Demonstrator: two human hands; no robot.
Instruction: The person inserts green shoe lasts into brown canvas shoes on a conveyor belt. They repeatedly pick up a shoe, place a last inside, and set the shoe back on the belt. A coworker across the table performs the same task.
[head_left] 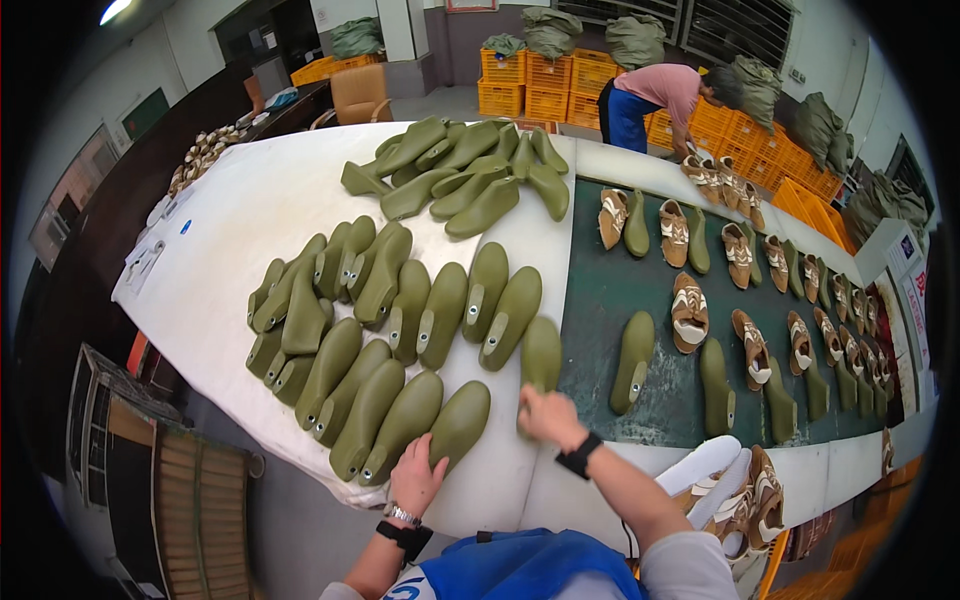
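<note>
My right hand (551, 418) is closed round the heel end of a green shoe last (541, 352), which points away from me beside the dark green board. My left hand (415, 480) is closed at the heel of another green last (462, 420), at the right end of the near row; my fingers hide that heel. Left of it lies a similar last (408, 420), one of several side by side. A single last (632, 360) rests on the board right of my right hand.
More lasts (480, 205) are heaped at the back of the white table (260, 180). Brown-and-white shoes (690, 315) and lasts stand in rows on the green board (590, 270). White forms and shoes (765, 490) sit near my right elbow. A person (665, 95) bends over beyond, by orange crates (548, 88).
</note>
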